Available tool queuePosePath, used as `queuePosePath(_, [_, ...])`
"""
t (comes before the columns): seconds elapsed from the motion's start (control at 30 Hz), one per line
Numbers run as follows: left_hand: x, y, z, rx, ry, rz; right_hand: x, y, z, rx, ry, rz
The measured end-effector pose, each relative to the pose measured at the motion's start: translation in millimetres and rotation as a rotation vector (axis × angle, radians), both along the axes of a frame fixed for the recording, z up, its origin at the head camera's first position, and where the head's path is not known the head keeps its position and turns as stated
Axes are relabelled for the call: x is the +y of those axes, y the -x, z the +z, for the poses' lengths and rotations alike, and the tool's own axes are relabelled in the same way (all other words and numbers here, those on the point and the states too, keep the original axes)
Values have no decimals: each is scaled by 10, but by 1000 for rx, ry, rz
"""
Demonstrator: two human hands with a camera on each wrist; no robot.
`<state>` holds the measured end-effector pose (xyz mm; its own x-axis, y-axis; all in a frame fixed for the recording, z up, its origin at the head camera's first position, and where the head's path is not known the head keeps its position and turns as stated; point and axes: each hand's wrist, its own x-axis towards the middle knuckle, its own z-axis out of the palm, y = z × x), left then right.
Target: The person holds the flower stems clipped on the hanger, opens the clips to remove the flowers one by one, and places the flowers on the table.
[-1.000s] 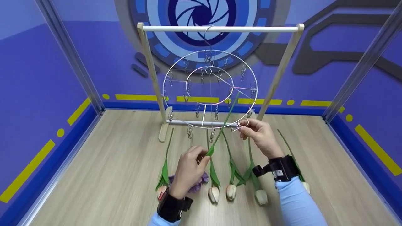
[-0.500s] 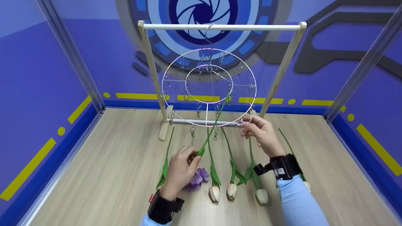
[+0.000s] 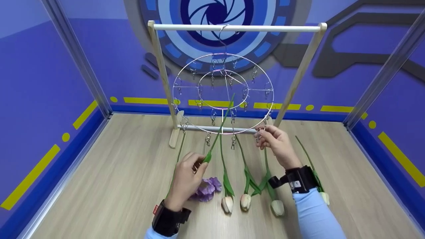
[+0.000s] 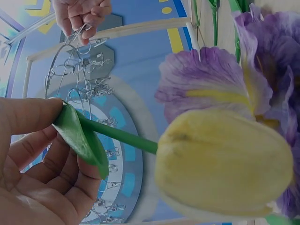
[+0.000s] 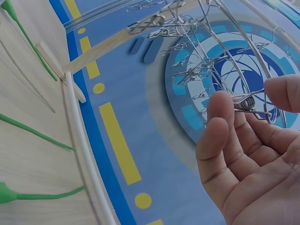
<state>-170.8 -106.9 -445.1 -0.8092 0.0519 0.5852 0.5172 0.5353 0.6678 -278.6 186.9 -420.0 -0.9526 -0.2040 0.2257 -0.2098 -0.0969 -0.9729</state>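
My left hand point(image 3: 186, 176) pinches an artificial tulip point(image 4: 220, 159) by its stem and green leaf, as the left wrist view shows. The yellow head points down toward the table, and the stem's thin end rises in front of the round wire clip hanger point(image 3: 223, 133). At the hanger's lower right rim, my right hand point(image 3: 280, 146) holds one of the hanging metal clips point(image 5: 244, 102) between thumb and fingers. Whether that clip's jaws are parted is hard to tell. Beneath the left hand lies a purple flower point(image 3: 207, 190), partly covered by it.
A wooden rack with a white top bar point(image 3: 272, 29) carries the hanger. Several pale tulips point(image 3: 245, 201) lie on the wooden table point(image 3: 99, 186), stems toward the rack. Another tulip point(image 3: 324, 198) lies by the right forearm. Blue walls point(image 3: 83, 59) enclose the back and sides.
My left hand has moved left with the tulip, and its stem tip has shifted left too. The hanger has turned slightly. My right hand has stayed at the rim, still holding the clip.
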Motion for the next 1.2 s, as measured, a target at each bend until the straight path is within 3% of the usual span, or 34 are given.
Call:
queuePosePath(0.33, [-99,4,37,39,-11,30,10,-95,-103,-1,-101,4])
queuePosePath(0.67, [-239,-10,94,12,-35,37,-51,-215,-194,-35,-187,29])
queuePosePath(1.0, [-404,22,94,37,-38,90,-197,-337,-241,40,-299,-16])
queuePosePath(1.2, [-480,41,73,78,-20,115,-296,-407,-262,150,-281,-77])
